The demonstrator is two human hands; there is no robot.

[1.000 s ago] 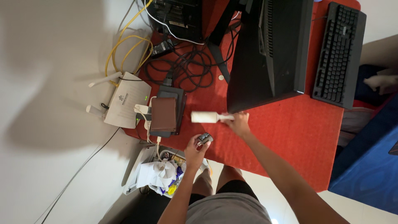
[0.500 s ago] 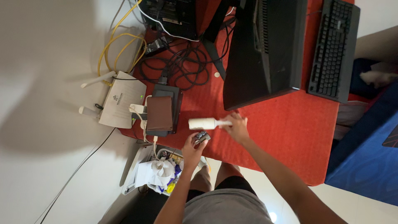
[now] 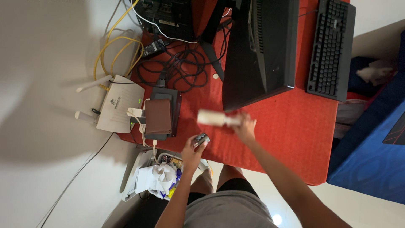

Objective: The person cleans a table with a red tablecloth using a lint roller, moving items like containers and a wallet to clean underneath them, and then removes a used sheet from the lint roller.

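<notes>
White tube (image 3: 213, 118), blurred, in rt hand (image 3: 246, 126)

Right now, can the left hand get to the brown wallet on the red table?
Probably yes. The left hand is shut on a small dark object at the table edge, and the brown wallet lies close beside it with only bare red table between. The grip is occupied, though.

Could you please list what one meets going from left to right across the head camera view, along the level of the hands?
White router → brown wallet → left hand holding a small dark object → white cylinder held by the right hand → red table → blue fabric.
</notes>
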